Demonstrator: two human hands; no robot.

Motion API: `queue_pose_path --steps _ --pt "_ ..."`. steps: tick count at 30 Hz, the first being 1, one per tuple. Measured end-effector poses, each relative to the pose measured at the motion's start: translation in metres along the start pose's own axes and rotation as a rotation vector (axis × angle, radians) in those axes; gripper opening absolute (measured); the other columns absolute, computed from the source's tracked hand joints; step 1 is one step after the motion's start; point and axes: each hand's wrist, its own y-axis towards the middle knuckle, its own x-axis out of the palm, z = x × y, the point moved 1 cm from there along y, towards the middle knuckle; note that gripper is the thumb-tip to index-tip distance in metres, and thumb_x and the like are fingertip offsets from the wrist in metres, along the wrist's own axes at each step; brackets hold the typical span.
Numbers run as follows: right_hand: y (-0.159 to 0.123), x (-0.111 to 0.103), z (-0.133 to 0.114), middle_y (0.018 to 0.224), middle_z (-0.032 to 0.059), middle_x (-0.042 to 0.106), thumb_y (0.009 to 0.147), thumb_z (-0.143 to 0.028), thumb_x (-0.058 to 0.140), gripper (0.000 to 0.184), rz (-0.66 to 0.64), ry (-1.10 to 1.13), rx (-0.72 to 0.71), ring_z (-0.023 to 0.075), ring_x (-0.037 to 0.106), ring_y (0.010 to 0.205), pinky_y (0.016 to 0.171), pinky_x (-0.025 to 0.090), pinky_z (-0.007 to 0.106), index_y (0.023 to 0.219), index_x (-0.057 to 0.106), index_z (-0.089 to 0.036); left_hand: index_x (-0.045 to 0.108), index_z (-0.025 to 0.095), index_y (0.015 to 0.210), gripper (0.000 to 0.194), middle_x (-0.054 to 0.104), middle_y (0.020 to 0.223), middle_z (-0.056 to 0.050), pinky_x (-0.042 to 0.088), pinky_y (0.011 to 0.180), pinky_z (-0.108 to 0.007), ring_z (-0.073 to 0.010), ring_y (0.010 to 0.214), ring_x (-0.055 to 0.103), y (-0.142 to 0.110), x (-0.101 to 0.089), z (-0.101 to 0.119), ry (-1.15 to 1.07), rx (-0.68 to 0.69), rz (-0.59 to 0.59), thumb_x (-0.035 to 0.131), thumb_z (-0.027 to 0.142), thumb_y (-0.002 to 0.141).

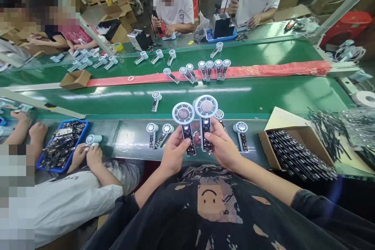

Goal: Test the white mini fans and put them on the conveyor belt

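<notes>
At the far left I see a co-worker's 2 hands holding a pale blue handheld plastic fan, next to a blue plastic tray heaped with small black parts. Beyond them, a small open brown cardboard box sits at the left end of a long red strip, which runs along the green conveyor belt. Moving right along the grey table, I find 2 pale blue round-headed fans lying near each other, black circuit boards exposed in their handles. In the middle, the left hand grips a pale blue fan with a ringed round head by its handle, thumb against the board. The right hand grips a matching pale blue fan the same way; both are raised above the table edge, heads uppermost and close together, though I cannot tell whether they touch. Another fan shows partly behind the right hand. Farther right lies 1 more fan, then an open brown cardboard carton of black strips, with loose black cables beyond.
</notes>
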Motion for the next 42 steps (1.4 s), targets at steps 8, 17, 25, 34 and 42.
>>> queue_pose_path --steps 8,17,25,34,42 --pt "0.005 0.006 0.005 0.114 0.0030 0.066 0.079 -0.034 0.072 0.050 -0.026 -0.020 0.010 0.0226 0.065 0.101 0.080 0.058 0.041 0.123 0.048 -0.030 0.071 0.025 0.117 0.047 0.071 0.129 -0.008 0.042 0.116 -0.048 -0.0290 0.127 0.062 0.000 -0.008 0.004 0.034 0.021 0.017 0.085 0.040 0.075" --pt "0.010 0.022 0.014 0.117 0.0033 0.066 0.075 -0.037 0.073 0.047 0.011 -0.030 -0.007 0.0256 0.063 0.107 0.095 0.053 0.047 0.117 0.052 -0.029 0.067 0.026 0.128 0.060 0.064 0.140 -0.010 0.046 0.114 -0.046 -0.0295 0.129 0.060 0.001 -0.028 0.007 0.027 0.031 0.006 0.087 0.042 0.073" --pt "0.017 0.039 0.024 0.124 0.0031 0.064 0.078 -0.031 0.070 0.047 0.048 -0.037 -0.011 0.0246 0.059 0.118 0.109 0.046 0.049 0.122 0.053 -0.031 0.068 0.026 0.126 0.058 0.070 0.131 -0.010 0.055 0.102 -0.040 -0.0260 0.116 0.069 0.009 -0.047 0.013 0.050 0.027 -0.002 0.087 0.040 0.073" --pt "0.019 0.052 0.035 0.121 0.0030 0.065 0.079 -0.033 0.070 0.047 0.069 -0.049 -0.002 0.0243 0.063 0.110 0.101 0.052 0.048 0.123 0.052 -0.031 0.068 0.027 0.126 0.054 0.067 0.136 -0.010 0.045 0.115 -0.048 -0.0287 0.129 0.061 0.014 -0.062 0.020 0.023 -0.011 -0.048 0.084 0.040 0.077" --pt "0.020 0.057 0.043 0.122 0.0021 0.065 0.082 -0.035 0.071 0.044 0.126 -0.077 -0.028 0.0226 0.064 0.106 0.098 0.053 0.046 0.122 0.052 -0.031 0.067 0.025 0.127 0.055 0.068 0.135 -0.011 0.046 0.112 -0.046 -0.0282 0.128 0.062 0.019 -0.070 0.020 0.060 -0.020 -0.080 0.083 0.041 0.077"
